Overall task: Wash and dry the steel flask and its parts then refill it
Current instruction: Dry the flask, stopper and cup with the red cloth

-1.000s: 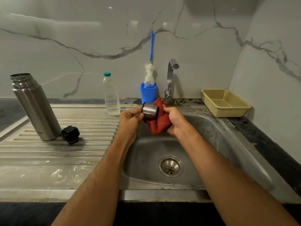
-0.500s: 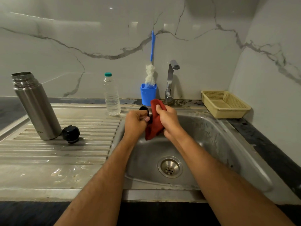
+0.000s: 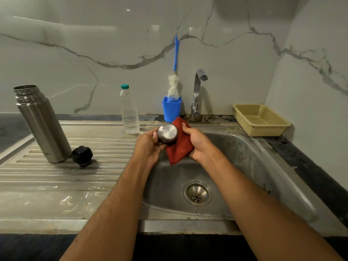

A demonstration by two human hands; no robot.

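Left hand [image 3: 150, 146] grips the steel cap [image 3: 167, 133], closed end facing out, interior hidden. Right hand [image 3: 197, 142] clutches the red cloth [image 3: 179, 147] beside it, fingertips concealed. Open flask [image 3: 42, 123] and black stopper [image 3: 82, 155] stand far left of both hands.

Brushed steel cap [image 3: 167, 133], matt red cloth [image 3: 179, 146], glossy marble wall [image 3: 94, 44].

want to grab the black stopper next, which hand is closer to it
Left. The left hand holds the steel cup right of the black stopper; the right hand is farther right, gripping the red cloth.
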